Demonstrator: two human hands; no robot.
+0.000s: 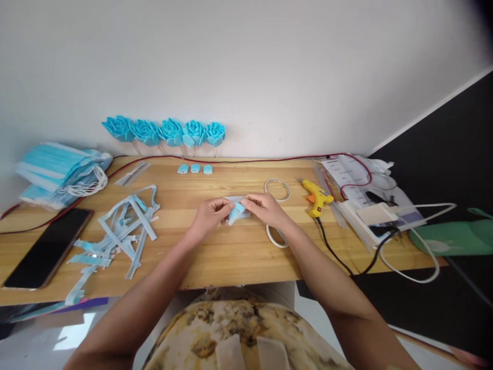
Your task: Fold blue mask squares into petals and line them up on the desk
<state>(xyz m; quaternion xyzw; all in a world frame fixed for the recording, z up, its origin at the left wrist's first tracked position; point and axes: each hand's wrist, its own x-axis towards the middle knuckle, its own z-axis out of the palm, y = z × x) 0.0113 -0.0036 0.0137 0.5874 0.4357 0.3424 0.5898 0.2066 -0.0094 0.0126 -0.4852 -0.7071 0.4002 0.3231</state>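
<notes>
My left hand [211,214] and my right hand [263,207] meet over the middle of the wooden table [231,252]. Both pinch a small piece of light blue mask fabric [238,211] between their fingertips, folding it just above the tabletop. Three small folded blue petals [195,168] lie in a row at the back. Behind them, several finished blue fabric roses [165,131] lean against the white wall.
A pile of cut mask strips [119,231] lies left of my hands, a black phone [50,246] further left, a stack of blue masks [61,172] at back left. A yellow glue gun [316,197], white elastic loops [277,189] and a power strip [370,218] with cables sit right.
</notes>
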